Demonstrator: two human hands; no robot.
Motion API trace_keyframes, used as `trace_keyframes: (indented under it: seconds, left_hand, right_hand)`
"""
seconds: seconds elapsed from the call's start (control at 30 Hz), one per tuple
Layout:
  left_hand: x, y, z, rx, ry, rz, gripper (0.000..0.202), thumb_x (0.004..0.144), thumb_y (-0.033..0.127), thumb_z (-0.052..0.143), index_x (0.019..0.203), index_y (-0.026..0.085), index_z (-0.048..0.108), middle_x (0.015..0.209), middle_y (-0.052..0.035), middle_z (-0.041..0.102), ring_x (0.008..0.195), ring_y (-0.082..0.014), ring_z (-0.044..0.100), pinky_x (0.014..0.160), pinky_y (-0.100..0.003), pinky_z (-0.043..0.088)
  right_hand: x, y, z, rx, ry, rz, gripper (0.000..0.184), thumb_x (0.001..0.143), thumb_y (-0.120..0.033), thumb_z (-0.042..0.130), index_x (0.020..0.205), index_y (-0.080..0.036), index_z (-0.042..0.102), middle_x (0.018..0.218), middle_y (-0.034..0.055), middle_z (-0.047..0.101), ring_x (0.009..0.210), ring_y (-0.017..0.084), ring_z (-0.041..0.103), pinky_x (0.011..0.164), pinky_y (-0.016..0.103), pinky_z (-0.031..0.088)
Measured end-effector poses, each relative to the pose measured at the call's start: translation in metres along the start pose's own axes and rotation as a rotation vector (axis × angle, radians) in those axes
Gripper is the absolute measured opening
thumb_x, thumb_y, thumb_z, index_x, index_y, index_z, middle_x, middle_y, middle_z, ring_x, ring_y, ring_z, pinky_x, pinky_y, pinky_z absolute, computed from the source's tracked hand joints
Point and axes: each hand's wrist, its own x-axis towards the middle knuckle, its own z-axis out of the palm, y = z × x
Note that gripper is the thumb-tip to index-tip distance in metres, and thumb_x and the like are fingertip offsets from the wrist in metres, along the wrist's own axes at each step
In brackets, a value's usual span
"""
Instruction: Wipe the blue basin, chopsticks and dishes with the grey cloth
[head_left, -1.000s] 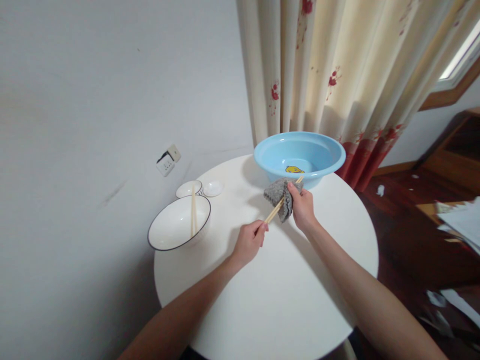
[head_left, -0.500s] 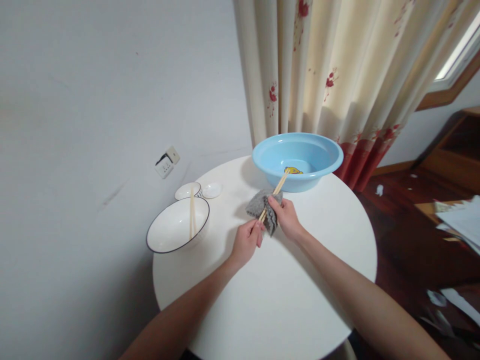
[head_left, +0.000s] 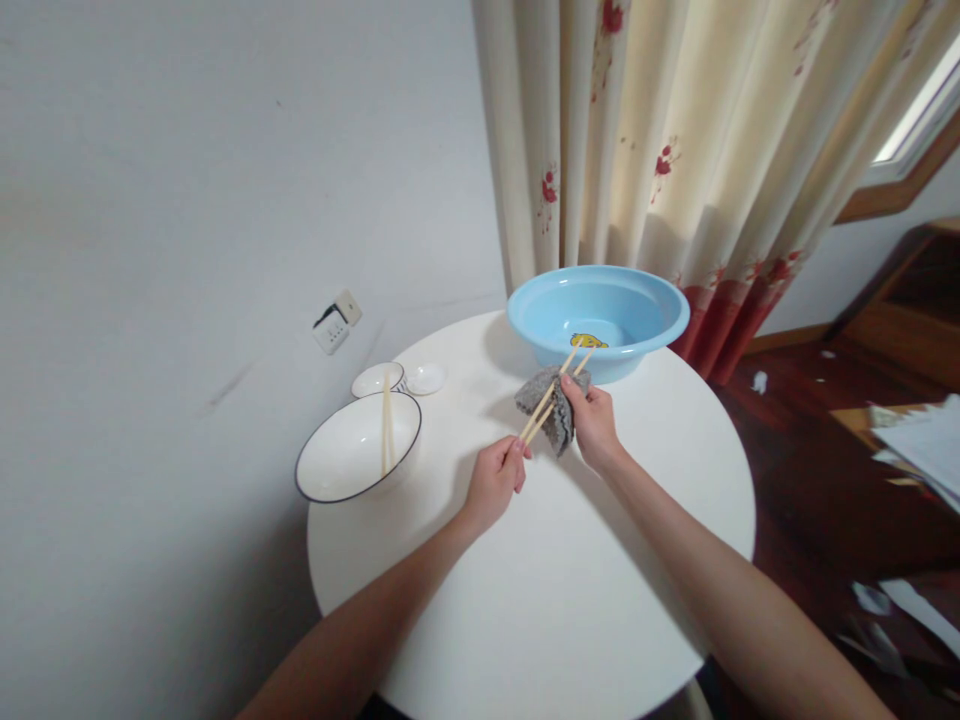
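My left hand (head_left: 495,484) is closed around the near ends of a pair of pale wooden chopsticks (head_left: 546,402). Their far ends spread slightly apart and overlap the near rim of a light blue basin (head_left: 525,322) in my view. A folded grey cloth (head_left: 537,388) is pinched in my right hand (head_left: 592,418), its thumb on top, wrapped about the chopsticks partway along. Whether the right fingers press on the chopsticks beneath the cloth cannot be seen. Both hands are over the white round table (head_left: 540,600).
At the table's left edge stands a white bowl (head_left: 337,455) with a dark rim, a second pair of chopsticks (head_left: 387,430) resting across it. Behind it are a small bowl (head_left: 375,380) and a white spoon (head_left: 426,378). A wall and a curtain (head_left: 630,130) border the table.
My right hand has slid the cloth up along the chopsticks, away from my left hand. More of the chopsticks' near part shows, and their far ends have spread apart.
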Motion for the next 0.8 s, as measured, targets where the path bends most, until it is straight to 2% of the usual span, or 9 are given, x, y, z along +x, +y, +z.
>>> trace_keyframes:
  seconds: [0.13, 0.27, 0.37, 0.5, 0.57, 0.7, 0.8]
  left_hand:
    - [-0.002, -0.001, 0.000, 0.010, -0.028, 0.004, 0.042, 0.096, 0.052, 0.043, 0.079, 0.017, 0.056, 0.043, 0.0079, 0.040, 0.040, -0.0079, 0.034, 0.044, -0.020, 0.027]
    - [-0.001, -0.003, 0.000, 0.012, -0.013, 0.005, 0.042, 0.095, 0.053, 0.044, 0.079, 0.016, 0.056, 0.043, 0.0077, 0.040, 0.040, -0.0080, 0.035, 0.043, -0.020, 0.027]
    - [0.000, -0.003, 0.000, 0.006, 0.028, 0.003, 0.042, 0.095, 0.053, 0.045, 0.079, 0.017, 0.057, 0.044, 0.0074, 0.041, 0.039, -0.0081, 0.035, 0.043, -0.020, 0.027]
    - [0.004, -0.002, -0.001, 0.009, 0.109, 0.004, 0.043, 0.094, 0.054, 0.045, 0.077, 0.018, 0.057, 0.043, 0.0069, 0.040, 0.038, -0.0090, 0.036, 0.041, -0.022, 0.028]
    - [0.005, -0.002, -0.002, 0.021, 0.139, 0.009, 0.043, 0.094, 0.055, 0.045, 0.074, 0.018, 0.056, 0.044, 0.0060, 0.041, 0.038, -0.0094, 0.037, 0.040, -0.023, 0.030]
    - [0.006, -0.003, -0.002, 0.019, 0.142, 0.013, 0.041, 0.094, 0.054, 0.046, 0.074, 0.019, 0.056, 0.045, 0.0057, 0.042, 0.038, -0.0095, 0.038, 0.041, -0.023, 0.033]
    - [0.006, -0.003, -0.002, 0.004, 0.122, 0.015, 0.041, 0.095, 0.053, 0.045, 0.077, 0.018, 0.057, 0.045, 0.0066, 0.041, 0.039, -0.0091, 0.037, 0.041, -0.022, 0.032]
  right_hand:
    - [0.011, -0.006, -0.007, 0.148, 0.117, -0.021, 0.046, 0.070, -0.056, 0.076, 0.081, -0.012, 0.071, 0.075, 0.0037, 0.071, 0.067, 0.016, 0.061, 0.064, 0.027, 0.050]
    - [0.012, -0.002, -0.006, 0.162, 0.132, -0.017, 0.046, 0.072, -0.057, 0.074, 0.084, -0.012, 0.070, 0.078, 0.0051, 0.071, 0.068, 0.016, 0.063, 0.065, 0.028, 0.051]
    - [0.001, 0.007, 0.001, 0.033, 0.023, 0.006, 0.047, 0.074, -0.059, 0.072, 0.079, -0.012, 0.070, 0.071, 0.0041, 0.069, 0.063, 0.015, 0.059, 0.059, 0.026, 0.048]
    - [-0.022, 0.017, 0.015, -0.132, -0.223, 0.044, 0.048, 0.076, -0.060, 0.069, 0.068, -0.013, 0.065, 0.061, 0.0025, 0.063, 0.054, 0.013, 0.052, 0.051, 0.024, 0.041]
    - [-0.031, 0.019, 0.019, -0.157, -0.297, 0.054, 0.049, 0.077, -0.060, 0.068, 0.064, -0.013, 0.062, 0.059, 0.0024, 0.061, 0.053, 0.012, 0.050, 0.050, 0.024, 0.039]
    - [-0.035, 0.017, 0.022, -0.185, -0.312, 0.055, 0.049, 0.077, -0.061, 0.067, 0.064, -0.013, 0.062, 0.060, 0.0030, 0.062, 0.054, 0.013, 0.051, 0.051, 0.024, 0.040]
    - [-0.029, 0.012, 0.020, -0.203, -0.275, 0.043, 0.050, 0.075, -0.061, 0.067, 0.063, -0.013, 0.063, 0.059, 0.0030, 0.062, 0.053, 0.013, 0.051, 0.050, 0.024, 0.040]
